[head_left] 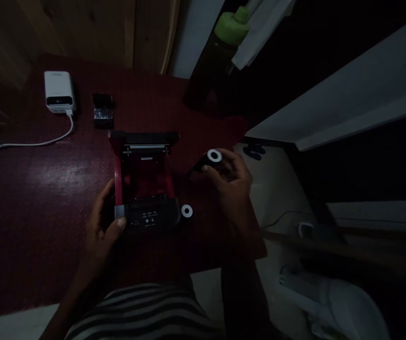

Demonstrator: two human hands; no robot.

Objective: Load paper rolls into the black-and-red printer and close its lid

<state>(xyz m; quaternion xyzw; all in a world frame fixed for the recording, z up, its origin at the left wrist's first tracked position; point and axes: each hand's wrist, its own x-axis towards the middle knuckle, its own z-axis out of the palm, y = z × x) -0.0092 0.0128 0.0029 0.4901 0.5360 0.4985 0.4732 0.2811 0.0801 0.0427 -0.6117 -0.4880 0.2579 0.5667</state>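
A black and red printer (pixel 151 215) stands on the dark red tabletop with its lid (pixel 144 138) raised and its red inner bay (pixel 148 182) exposed. My left hand (pixel 102 219) grips its left front corner, thumb on top and fingers along the side. To the right of the printer, my right hand (pixel 229 177) holds a small dark roll (pixel 215 156) with a white ring-shaped end, pinched between thumb and fingers above the table. A dark strip seems to trail from it to the left. Against the printer's right front corner lies another white ring-ended piece (pixel 186 211); its body is too dark to make out.
A white power bank (pixel 57 87) with a white cable (pixel 43 143) lies at the back left. Beside it is a small black object (pixel 103 111). A green-capped bottle (pixel 231 29) stands at the back. The tabletop (pixel 29 226) ends to the right above a pale floor.
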